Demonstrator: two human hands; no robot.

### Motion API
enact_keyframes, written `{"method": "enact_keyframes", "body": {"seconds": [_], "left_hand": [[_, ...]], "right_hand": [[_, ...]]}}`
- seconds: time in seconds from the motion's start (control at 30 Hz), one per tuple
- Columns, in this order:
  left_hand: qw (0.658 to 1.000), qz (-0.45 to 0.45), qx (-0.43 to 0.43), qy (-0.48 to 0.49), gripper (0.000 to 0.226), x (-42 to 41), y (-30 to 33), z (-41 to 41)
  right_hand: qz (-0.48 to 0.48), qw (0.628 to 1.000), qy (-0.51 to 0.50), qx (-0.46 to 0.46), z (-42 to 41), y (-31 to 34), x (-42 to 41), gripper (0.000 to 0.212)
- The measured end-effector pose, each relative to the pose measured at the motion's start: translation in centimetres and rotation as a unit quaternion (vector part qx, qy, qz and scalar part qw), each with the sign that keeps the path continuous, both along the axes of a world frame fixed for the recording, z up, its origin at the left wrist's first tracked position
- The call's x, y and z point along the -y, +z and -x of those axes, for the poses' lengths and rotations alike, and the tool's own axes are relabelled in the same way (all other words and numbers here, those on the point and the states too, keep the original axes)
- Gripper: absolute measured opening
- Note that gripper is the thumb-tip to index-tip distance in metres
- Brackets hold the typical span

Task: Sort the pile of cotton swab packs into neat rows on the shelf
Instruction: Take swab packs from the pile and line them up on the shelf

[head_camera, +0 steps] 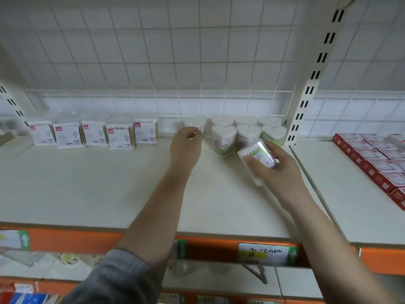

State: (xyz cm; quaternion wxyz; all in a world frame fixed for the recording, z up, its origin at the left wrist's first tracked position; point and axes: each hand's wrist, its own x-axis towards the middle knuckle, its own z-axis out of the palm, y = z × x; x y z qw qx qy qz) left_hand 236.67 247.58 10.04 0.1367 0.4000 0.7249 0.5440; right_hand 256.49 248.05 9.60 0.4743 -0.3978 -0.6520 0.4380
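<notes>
Several heart-shaped tubs of cotton swabs (223, 137) stand in two rows at the back of the white shelf (87, 185), right of centre. My left hand (186, 145) grips the leftmost tub (195, 122) in the back row. My right hand (276, 172) holds another swab tub (257, 153) tilted on its side, just in front of the rows, with its swab tips facing up and left. Along the back left stands a row of flat swab packs (94, 133).
A slotted upright post (306, 99) and a thin divider rod (313, 187) bound the shelf bay on the right. Red boxes (372, 159) fill the neighbouring bay. An orange shelf edge (72, 240) with a price label (263, 253) runs along the front.
</notes>
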Motion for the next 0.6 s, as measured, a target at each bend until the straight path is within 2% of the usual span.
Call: {"method": "enact_keyframes", "body": {"seconds": [0.1, 0.2, 0.3, 0.4, 0.47, 0.6], "left_hand": [[0.999, 0.014, 0.012, -0.050, 0.016, 2.3, 0.9, 0.3], [0.986, 0.034, -0.020, -0.159, 0.012, 4.4, 1.8, 0.1], [0.965, 0.061, -0.030, -0.253, 0.021, 5.7, 2.6, 0.2], [0.931, 0.133, -0.021, -0.340, 0.026, 6.6, 3.0, 1.0], [0.918, 0.148, 0.012, -0.367, 0.020, 7.4, 2.9, 1.6], [0.931, 0.069, 0.111, -0.340, 0.016, 8.4, 1.7, 2.4]], "right_hand": [[0.010, 1.000, 0.012, 0.020, 0.9, 0.1, 0.3, 0.042], [-0.008, 0.997, 0.035, 0.061, 1.6, 0.0, 0.8, 0.054], [-0.027, 0.993, 0.092, 0.069, 2.1, 0.1, 1.3, 0.071], [-0.055, 0.982, 0.162, 0.076, 2.6, 0.3, 1.7, 0.078], [-0.056, 0.980, 0.178, 0.074, 2.9, 0.3, 1.8, 0.080], [-0.024, 0.989, 0.141, 0.046, 3.7, 0.7, 1.9, 0.067]]}}
